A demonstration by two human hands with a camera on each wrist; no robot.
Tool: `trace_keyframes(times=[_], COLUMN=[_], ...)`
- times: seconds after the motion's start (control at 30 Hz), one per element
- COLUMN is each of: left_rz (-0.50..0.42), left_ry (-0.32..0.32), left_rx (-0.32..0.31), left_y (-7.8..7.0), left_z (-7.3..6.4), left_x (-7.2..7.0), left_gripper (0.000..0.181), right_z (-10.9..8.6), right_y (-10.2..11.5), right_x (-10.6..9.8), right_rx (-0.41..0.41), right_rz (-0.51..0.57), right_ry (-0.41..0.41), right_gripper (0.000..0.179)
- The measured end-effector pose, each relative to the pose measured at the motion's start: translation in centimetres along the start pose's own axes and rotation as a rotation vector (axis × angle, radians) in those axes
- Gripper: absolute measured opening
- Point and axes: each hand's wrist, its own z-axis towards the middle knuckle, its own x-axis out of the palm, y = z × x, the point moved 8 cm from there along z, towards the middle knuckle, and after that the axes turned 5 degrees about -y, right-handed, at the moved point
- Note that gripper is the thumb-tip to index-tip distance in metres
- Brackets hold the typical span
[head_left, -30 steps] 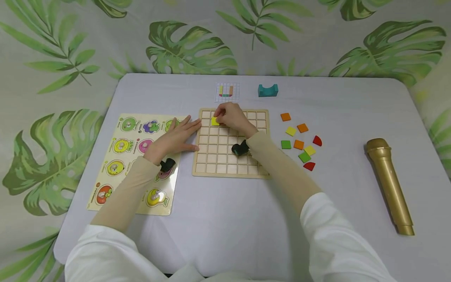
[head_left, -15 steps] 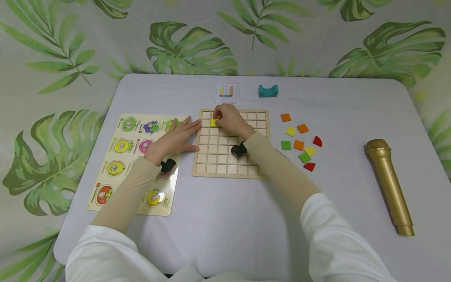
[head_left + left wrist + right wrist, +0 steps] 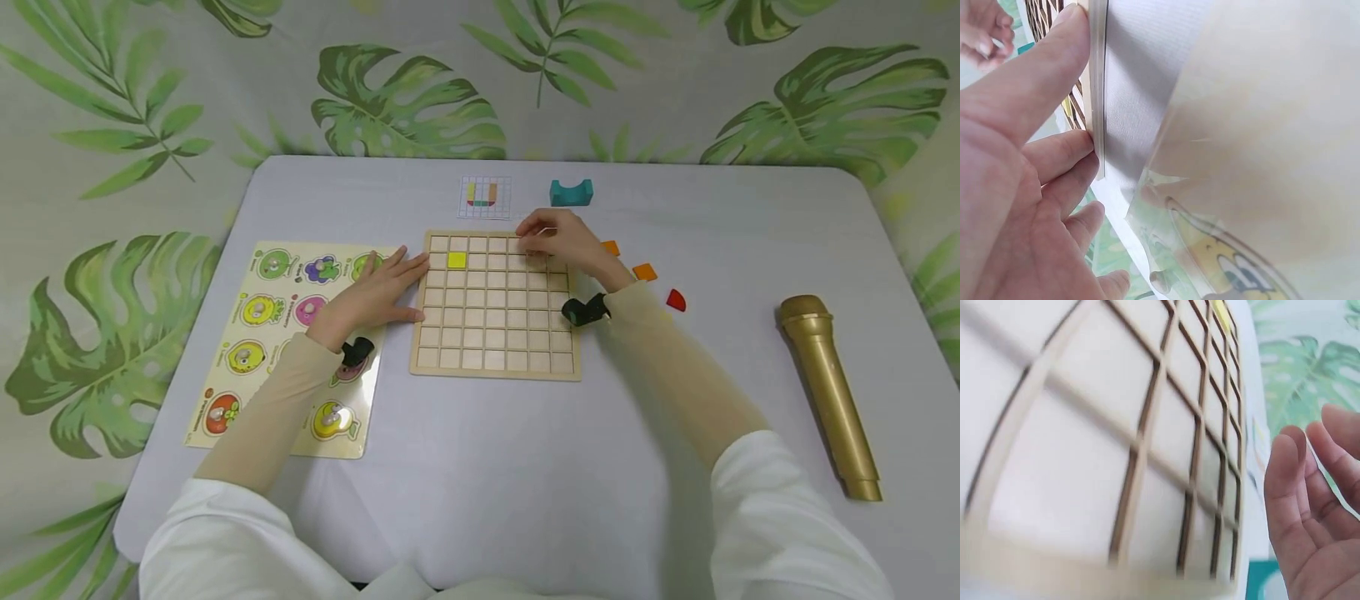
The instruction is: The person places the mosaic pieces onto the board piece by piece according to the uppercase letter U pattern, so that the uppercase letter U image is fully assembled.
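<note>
A wooden grid board point(image 3: 483, 337) lies on the table, one yellow square tile point(image 3: 457, 260) sitting in a cell at its upper left. My left hand point(image 3: 371, 296) rests spread at the board's left side; in the left wrist view the thumb and fingertips touch the board's edge point(image 3: 1099, 94). Over the board's upper right corner hovers my right hand point(image 3: 562, 242), fingers loosely bent. The right wrist view shows that hand point(image 3: 1316, 512) holding nothing, beside the far rim of the grid. The yellow tile point(image 3: 1221, 315) also shows there, at the top.
Right of the board lie an orange tile point(image 3: 644, 272) and a red quarter-round piece point(image 3: 677, 300); the right arm hides others. A pattern card point(image 3: 483, 197) and a teal arched block point(image 3: 571, 194) are behind. A fruit puzzle point(image 3: 345, 442) lies left, a gold microphone point(image 3: 828, 392) far right.
My right hand has let go of the yellow tile, leaving it in its cell, and has moved right to the board's upper right corner. My left hand has stayed put.
</note>
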Motion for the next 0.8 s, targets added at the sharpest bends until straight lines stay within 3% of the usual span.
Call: trace_keyframes(times=[0.13,0.43,0.6,0.8], left_rz=[-0.004,0.001,-0.005,-0.006], left_ry=[0.001,0.013,0.019,0.018], left_rx=[0.003,-0.010,-0.017,-0.017], left_y=[0.0,-0.2,-0.2,-0.1], left_z=[0.0,-0.1,-0.2,-0.1], left_x=[0.0,-0.1,-0.1,0.0], left_gripper=[0.084,0.083,0.084,0.084], right_z=[-1.7,-6.1,-7.3,-7.9], right_y=[-1.6,-5.5,-6.8,-7.4], right_x=[-3.2,-9.5,-11.1,-11.1], right_rx=[0.038,0.170,0.193,0.184], right_rz=[0.027,-0.039,-0.013,0.007], right_ry=[-0.007,-0.063,-0.105,-0.121], right_gripper=[0.028,0.040,0.041,0.034])
